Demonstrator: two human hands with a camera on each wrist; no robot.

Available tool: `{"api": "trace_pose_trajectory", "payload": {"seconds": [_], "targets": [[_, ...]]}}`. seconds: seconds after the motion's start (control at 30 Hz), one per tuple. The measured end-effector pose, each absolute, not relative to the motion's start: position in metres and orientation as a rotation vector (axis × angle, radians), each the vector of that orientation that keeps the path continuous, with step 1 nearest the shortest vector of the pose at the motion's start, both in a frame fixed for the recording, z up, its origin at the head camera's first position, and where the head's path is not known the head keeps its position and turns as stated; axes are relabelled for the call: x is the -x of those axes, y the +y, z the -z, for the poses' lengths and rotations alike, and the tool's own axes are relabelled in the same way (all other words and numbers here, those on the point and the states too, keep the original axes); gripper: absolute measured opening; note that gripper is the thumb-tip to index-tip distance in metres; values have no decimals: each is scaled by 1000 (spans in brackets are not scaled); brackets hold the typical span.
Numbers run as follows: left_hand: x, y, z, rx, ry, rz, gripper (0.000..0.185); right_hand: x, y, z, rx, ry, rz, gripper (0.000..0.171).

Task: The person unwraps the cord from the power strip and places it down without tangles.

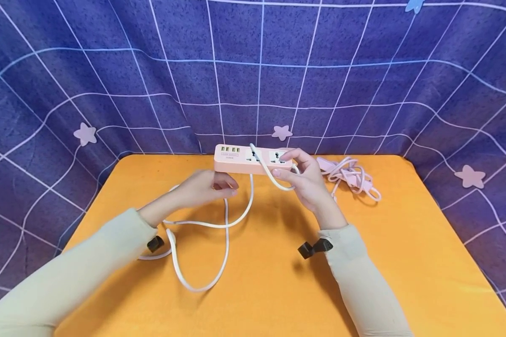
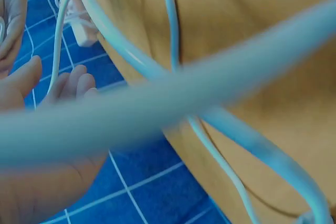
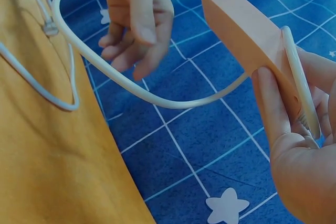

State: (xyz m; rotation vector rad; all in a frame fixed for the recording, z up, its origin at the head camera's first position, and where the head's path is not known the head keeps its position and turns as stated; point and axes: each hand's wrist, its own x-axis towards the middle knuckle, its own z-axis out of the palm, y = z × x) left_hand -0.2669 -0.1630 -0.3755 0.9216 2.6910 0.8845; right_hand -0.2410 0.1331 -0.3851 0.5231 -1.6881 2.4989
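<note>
A pink power strip [image 1: 236,167] with a white top, USB ports and two sockets is raised above the table. My right hand [image 1: 305,180] grips its right end between thumb and fingers. The strip's white cord [image 1: 226,243] leaves that end, loops over the top, passes behind and trails down to the tabletop. Just below the strip's left end is my left hand [image 1: 204,187], its fingers loosely bent around nothing. The right wrist view shows the left hand [image 3: 139,30] apart from the strip, and the cord [image 3: 173,104] hanging between the hands.
A pink cord bundle [image 1: 352,175] lies at the back right of the orange-covered table [image 1: 405,252]. Behind it hangs a blue gridded curtain [image 1: 341,84] with star shapes. Loops of the white cord spread over the left half of the table.
</note>
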Motion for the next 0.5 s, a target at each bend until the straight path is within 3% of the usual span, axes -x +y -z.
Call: {"api": "trace_pose_trajectory", "payload": {"seconds": [0.2, 0.5], "targets": [[268, -142, 383, -816, 2551, -1114, 17, 240, 134, 385, -528, -1692, -2487, 41], [264, -122, 396, -594, 2325, -1308, 29, 239, 135, 383, -549, -1699, -2500, 42]]}}
